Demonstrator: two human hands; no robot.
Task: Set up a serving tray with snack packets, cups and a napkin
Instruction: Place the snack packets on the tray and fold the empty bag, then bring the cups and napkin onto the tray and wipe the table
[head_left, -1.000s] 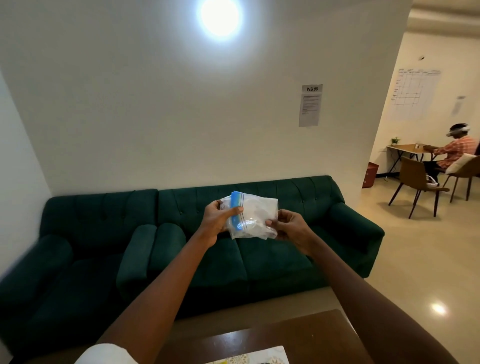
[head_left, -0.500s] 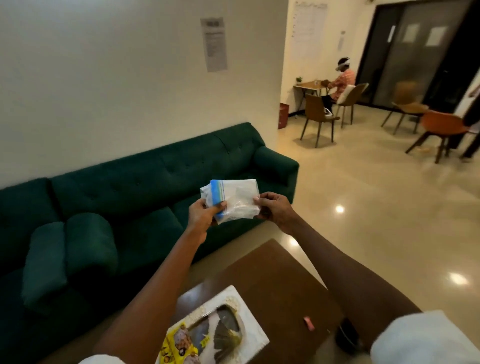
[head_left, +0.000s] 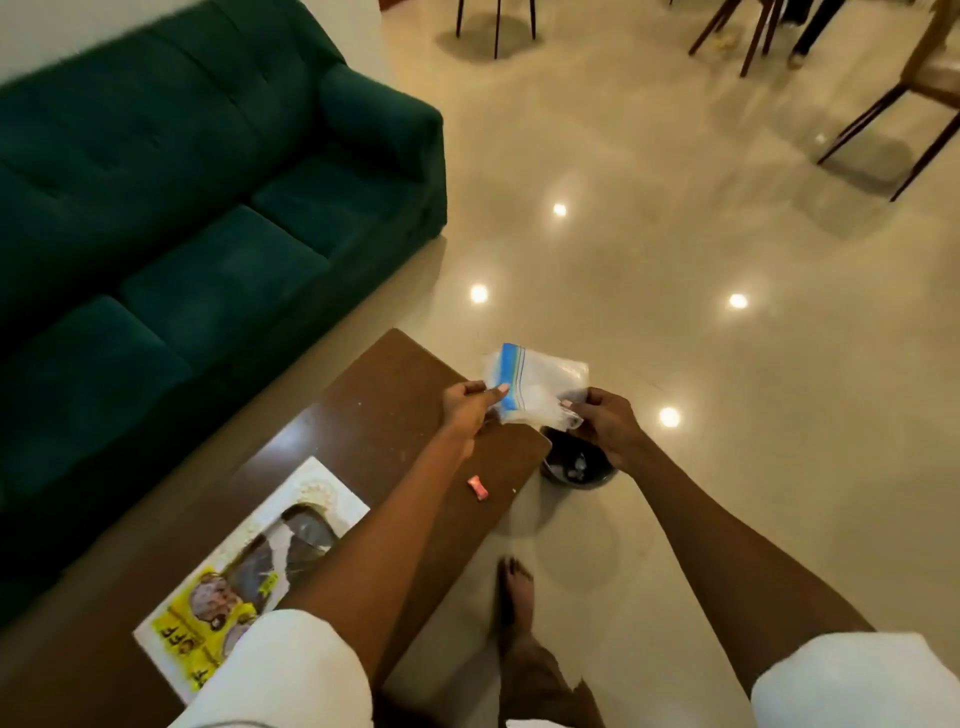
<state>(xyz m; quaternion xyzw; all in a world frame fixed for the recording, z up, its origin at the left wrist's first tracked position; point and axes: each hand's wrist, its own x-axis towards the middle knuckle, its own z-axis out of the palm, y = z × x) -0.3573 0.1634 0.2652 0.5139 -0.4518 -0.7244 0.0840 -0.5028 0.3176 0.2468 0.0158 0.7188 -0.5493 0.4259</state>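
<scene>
A clear plastic zip bag (head_left: 540, 382) with a blue strip along its top, with something white inside, is held up over the far right corner of the brown table (head_left: 374, 415). My left hand (head_left: 470, 408) pinches its blue-strip edge. My right hand (head_left: 605, 423) grips the opposite edge, above a black bin. A white tray (head_left: 317, 491) with a yellow printed snack packet (head_left: 208, 618) and a dark packet lies on the table near its left front, partly hidden by my left arm.
A small black bin (head_left: 571, 465) with scraps stands on the glossy floor just past the table's right end. A small red wrapper (head_left: 478, 488) lies on the table. A green sofa (head_left: 182, 208) runs along the left. Chair legs (head_left: 883, 130) stand at far right. My bare foot (head_left: 514, 597) is beside the table.
The view has swung down and right from the wall and sofa to the table and floor. Both hands, still holding the bag, have come down over the table corner and bin.
</scene>
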